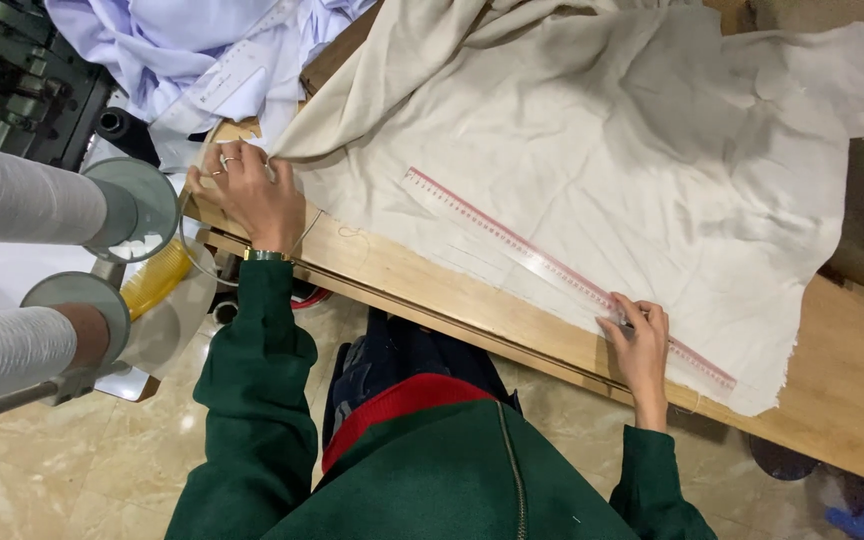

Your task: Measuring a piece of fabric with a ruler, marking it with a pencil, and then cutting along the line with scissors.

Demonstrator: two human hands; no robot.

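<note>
A large piece of cream cloth (592, 150) lies spread over a wooden table (852, 380). On it rests a long clear ruler (552, 268) with red markings, running diagonally from upper left to lower right. My left hand (250, 190), wearing rings and a wrist bracelet, pinches the cloth's left corner at the table's edge. Fingers of my right hand (640, 345) press down on the ruler's lower right part near the cloth's front edge. Both my sleeves are dark green.
Pale lilac cloth (192, 50) with another ruler lies piled at the upper left. Large spools of white thread (12, 200) on metal holders stand at the left beside a dark machine (12, 70). Below is a marbled tile floor (102, 470).
</note>
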